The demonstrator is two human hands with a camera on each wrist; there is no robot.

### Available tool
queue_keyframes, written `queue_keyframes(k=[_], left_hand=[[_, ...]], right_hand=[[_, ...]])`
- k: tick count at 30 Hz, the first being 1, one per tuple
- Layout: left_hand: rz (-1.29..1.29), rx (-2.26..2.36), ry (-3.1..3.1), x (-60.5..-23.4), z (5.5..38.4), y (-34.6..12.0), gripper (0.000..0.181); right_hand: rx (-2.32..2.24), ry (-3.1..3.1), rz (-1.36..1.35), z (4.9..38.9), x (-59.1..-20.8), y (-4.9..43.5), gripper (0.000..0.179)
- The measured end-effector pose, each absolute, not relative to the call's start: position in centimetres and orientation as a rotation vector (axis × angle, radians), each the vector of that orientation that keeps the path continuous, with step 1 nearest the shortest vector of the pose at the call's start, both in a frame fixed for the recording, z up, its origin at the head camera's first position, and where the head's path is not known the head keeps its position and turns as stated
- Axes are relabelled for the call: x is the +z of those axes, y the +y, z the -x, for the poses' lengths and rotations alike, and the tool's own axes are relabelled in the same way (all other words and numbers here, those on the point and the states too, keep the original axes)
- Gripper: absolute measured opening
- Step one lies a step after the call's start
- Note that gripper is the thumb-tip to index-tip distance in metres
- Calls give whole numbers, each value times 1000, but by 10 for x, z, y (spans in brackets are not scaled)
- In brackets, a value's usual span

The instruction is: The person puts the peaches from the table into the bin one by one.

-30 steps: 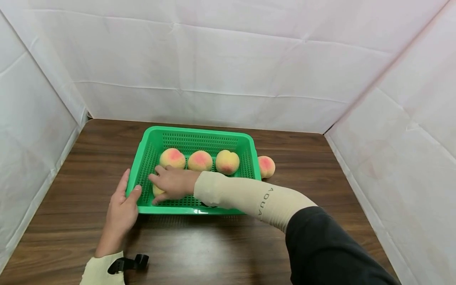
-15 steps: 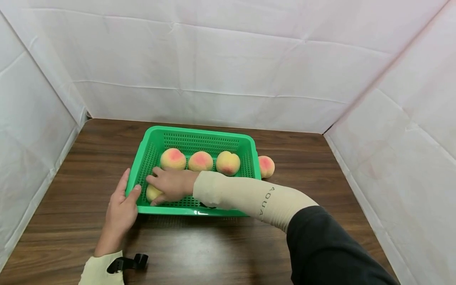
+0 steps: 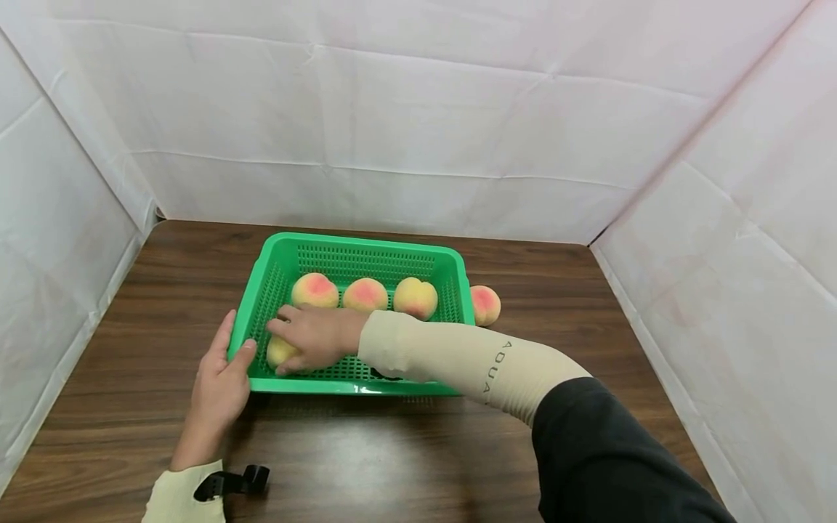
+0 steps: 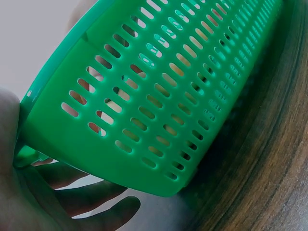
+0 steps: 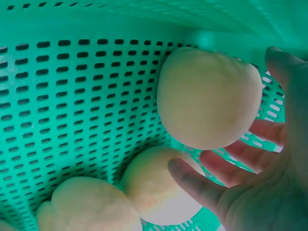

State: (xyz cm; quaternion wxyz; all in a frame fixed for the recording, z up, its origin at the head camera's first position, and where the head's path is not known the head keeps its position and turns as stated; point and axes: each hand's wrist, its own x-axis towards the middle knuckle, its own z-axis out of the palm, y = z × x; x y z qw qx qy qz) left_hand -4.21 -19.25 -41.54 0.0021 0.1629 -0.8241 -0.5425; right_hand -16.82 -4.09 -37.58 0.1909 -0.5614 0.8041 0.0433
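My left hand (image 3: pixel 221 385) grips the left end of a green plastic basket (image 3: pixel 261 272), thumb over the rim and fingers along the outside, as the left wrist view shows. Inside the basket, at the front left corner, lies a yellow peach (image 3: pixel 280 352). Over it, my right hand (image 3: pixel 314 338) reaches in with fingers spread around the peach. The right wrist view shows this peach (image 5: pixel 209 98) between the splayed thumb and fingers, palm apart from it. Along the back lie three pink-tinged peaches, at left (image 3: pixel 316 290), middle (image 3: pixel 365 295) and right (image 3: pixel 415 298).
One more peach (image 3: pixel 485 305) lies on the dark wood table (image 3: pixel 366 457), just outside the basket's right end. White sheeting (image 3: pixel 392 109) walls the table at the back and both sides. My right forearm crosses over the basket's front right part and hides it.
The front peach has shifted slightly left toward the basket's corner, with more of it showing beside my right hand. My left hand keeps its hold on the basket.
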Motion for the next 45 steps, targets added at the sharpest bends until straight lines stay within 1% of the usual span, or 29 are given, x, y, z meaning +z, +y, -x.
queue_keyframes(k=[6,16,20,25,31,45], left_hand=[[-491,-1723,-2577,-416,41,-195,66],[-512,-1727,-2563,-414,43,-200,66],[-503,-1727,-2567,-414,43,-201,66],[-489,-1733,-2560,-414,43,-202,66],[-499,-1738,-2558,-414,42,-204,66],[-512,-1719,-2579,-414,42,-204,66]], right_hand=[[120,2269,1560,170,-366,-32,75],[143,2333,1591,179,-351,-6,76],[118,2353,1557,183,-346,9,75],[21,2373,1452,189,-340,30,77],[-75,2413,1386,198,-333,57,77],[-287,2565,1240,219,-322,131,71]])
